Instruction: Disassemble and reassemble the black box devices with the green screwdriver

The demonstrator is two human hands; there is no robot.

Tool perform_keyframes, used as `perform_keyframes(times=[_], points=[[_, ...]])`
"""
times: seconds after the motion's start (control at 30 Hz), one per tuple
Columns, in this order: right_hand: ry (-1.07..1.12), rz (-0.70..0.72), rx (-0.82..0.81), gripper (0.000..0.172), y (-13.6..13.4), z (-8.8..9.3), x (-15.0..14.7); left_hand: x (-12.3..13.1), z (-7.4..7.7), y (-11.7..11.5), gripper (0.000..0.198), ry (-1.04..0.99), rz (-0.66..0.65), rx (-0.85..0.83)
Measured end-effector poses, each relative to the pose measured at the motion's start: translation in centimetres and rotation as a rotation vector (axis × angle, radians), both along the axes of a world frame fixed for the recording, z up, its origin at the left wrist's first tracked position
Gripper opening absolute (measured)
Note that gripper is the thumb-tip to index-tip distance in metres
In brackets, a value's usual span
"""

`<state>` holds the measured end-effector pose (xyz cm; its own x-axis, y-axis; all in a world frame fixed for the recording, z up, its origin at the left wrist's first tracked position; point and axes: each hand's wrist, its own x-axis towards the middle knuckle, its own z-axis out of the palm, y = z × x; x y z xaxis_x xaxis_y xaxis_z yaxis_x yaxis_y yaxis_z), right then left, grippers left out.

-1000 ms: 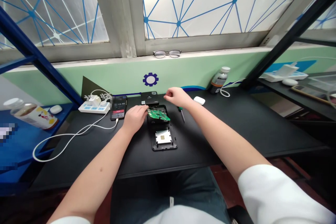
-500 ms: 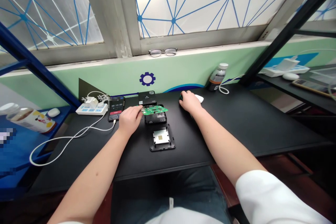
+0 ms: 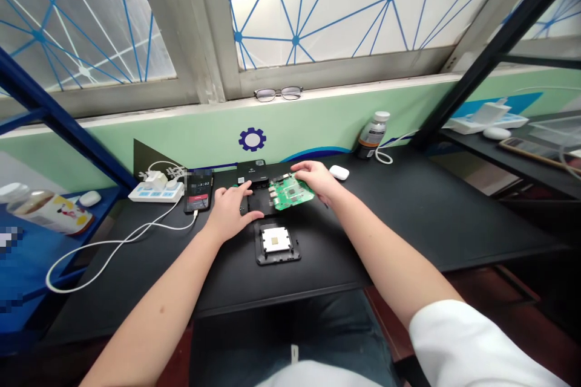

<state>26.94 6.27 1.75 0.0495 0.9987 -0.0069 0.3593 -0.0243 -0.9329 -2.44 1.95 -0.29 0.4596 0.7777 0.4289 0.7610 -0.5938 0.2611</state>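
While a black desk (image 3: 318, 266) stretched below patterned windows (image 3: 340, 12) and a pale green wall (image 3: 195, 140), glasses (image 3: 278, 94) rested on the sill (image 3: 363, 84). The board (image 3: 293, 193) was green, thin and flat, with silvery connectors along its left edge. It was raised and tilted, overlapping the right side of the black case (image 3: 259, 204) in view. The right hand (image 3: 316, 181) gripped its right end. Left of it, the left hand (image 3: 230, 210) was spread wide beside the case, apart from the board.
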Motion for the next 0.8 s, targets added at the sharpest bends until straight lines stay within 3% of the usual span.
perform_keyframes(times=[0.07,0.2,0.8], points=[[-0.084,-0.067,0.024,0.022,0.7,0.0,1.7,-0.2,0.2,-0.1,0.079,0.083,-0.026,-0.118],[-0.237,-0.107,0.032,0.021,1.4,-0.3,3.0,-0.3,0.0,-0.2,0.077,0.16,-0.049,-0.225],[-0.831,-0.019,0.003,0.026,0.4,0.1,1.9,0.2,-0.9,0.5,0.056,0.15,-0.01,-0.186]])
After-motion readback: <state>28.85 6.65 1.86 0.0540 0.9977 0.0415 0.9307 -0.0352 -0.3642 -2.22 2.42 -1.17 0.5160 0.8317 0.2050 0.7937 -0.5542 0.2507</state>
